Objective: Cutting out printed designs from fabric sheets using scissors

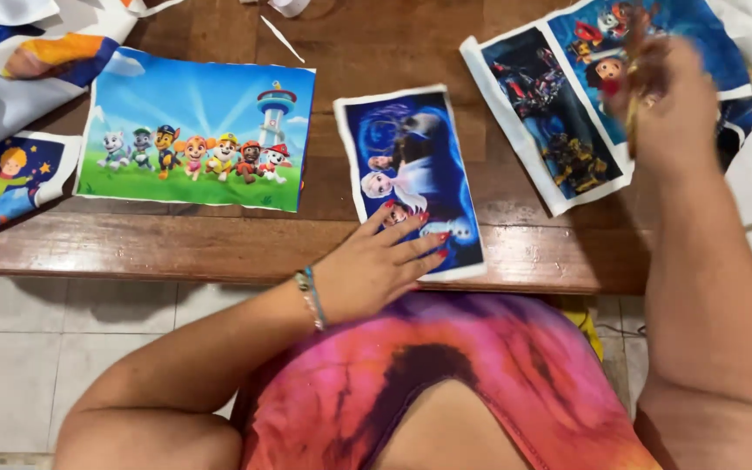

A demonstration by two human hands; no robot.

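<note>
In the head view, the small rectangular fabric panel printed in deep blue with pale cartoon figures and a white border (411,178) lies flat on the brown wooden desk (219,244), its near end right at the desk's front edge. Its long axis runs away from the person, tilted a little so the far end leans left. The left hand (380,261) is by far the nearer one: it rests palm down on the panel's near left corner, fingers spread and flat, red-painted nails pointing toward the panel's middle, pinning it rather than pinching it. The right hand (668,100) is raised well apart to the right, above a larger white-bordered fabric sheet of dark cartoon prints (559,130); it is blurred, and seems to grip something thin and brownish, though I cannot tell what or how tightly. To the left, apart from the blue panel, lies a wider fabric panel with cartoon puppies on green grass under a blue sky (198,130). More printed cloth (6,104) is heaped at the far left corner.
</note>
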